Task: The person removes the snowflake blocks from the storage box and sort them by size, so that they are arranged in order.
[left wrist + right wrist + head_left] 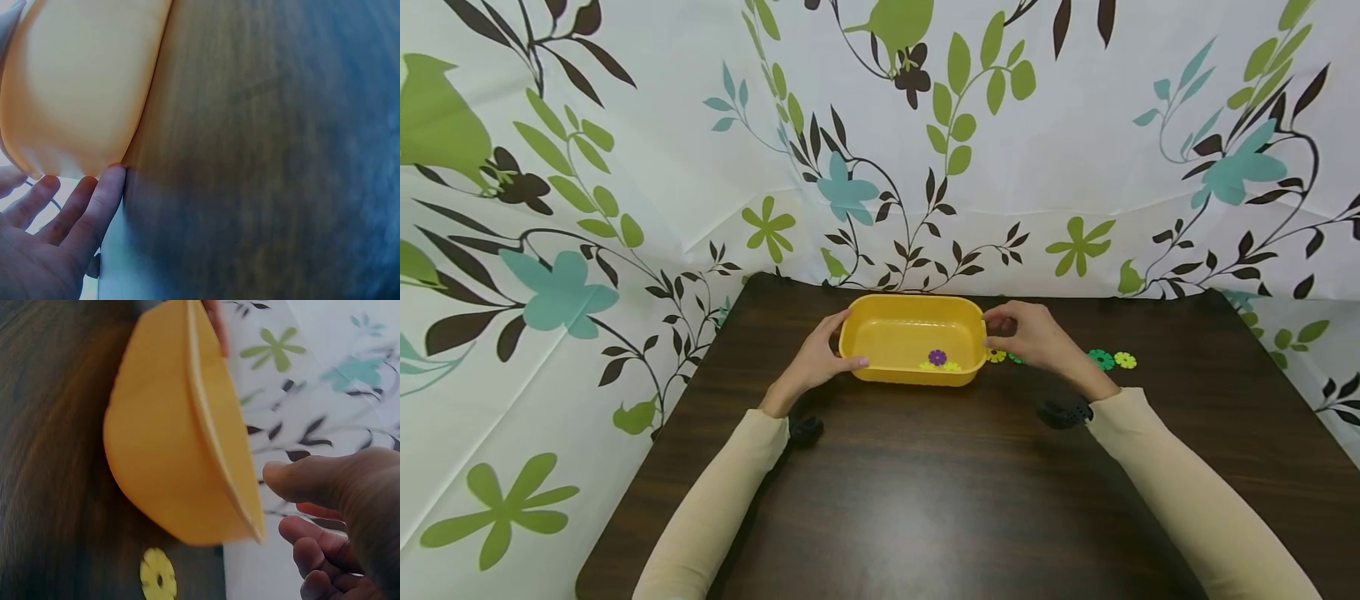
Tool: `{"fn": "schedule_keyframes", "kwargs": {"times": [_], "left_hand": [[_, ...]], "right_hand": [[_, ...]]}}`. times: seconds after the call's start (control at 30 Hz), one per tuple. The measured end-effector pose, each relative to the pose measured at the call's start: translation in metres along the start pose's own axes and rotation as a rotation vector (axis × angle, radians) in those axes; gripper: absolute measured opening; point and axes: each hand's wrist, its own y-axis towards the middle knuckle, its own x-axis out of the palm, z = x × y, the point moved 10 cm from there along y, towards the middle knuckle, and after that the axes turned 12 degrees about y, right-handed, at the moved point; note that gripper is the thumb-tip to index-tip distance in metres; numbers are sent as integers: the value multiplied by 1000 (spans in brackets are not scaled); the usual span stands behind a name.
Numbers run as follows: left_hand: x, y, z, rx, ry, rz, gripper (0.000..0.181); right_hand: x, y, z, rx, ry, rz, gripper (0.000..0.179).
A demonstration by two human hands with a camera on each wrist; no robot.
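Observation:
A yellow plastic tub (895, 333) is at the far side of the brown table, with a purple flower-shaped disc (937, 357) and yellow ones (951, 367) inside near its front right corner. My left hand (820, 358) grips the tub's left end, thumb by the front rim. In the left wrist view, the fingertips (114, 175) press on the tub's outer wall (81, 94). My right hand (1030, 333) is at the opposite end. From the right wrist, its thumb (300, 478) appears just off the rim, and its loosely curled fingers hold nothing.
To the right of the tub, a green disc (1101, 360) and a yellow disc (1125, 360) lie on the table (925, 483). Another yellow disc (996, 356) lies beside the tub, below the right hand. A patterned cloth (1037, 167) hangs behind the table and along its left side.

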Motion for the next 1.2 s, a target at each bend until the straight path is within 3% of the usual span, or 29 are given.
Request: {"fn": "schedule_keyframes", "kwargs": {"times": [0.33,0.67,0.9,1.2], "left_hand": [[0,1,-2,-4,2,-1,108],[1,1,-2,-16,-8,1,107],[1,0,0,-3,-14,0,107],[1,0,-1,-4,-20,2,107]], "right_hand": [[47,27,-24,-94,-44,-142,40],[85,42,-33,-76,-109,-320,38],[104,49,-33,-82,-257,-360,30],[116,54,-30,-69,-293,-416,20]]}}
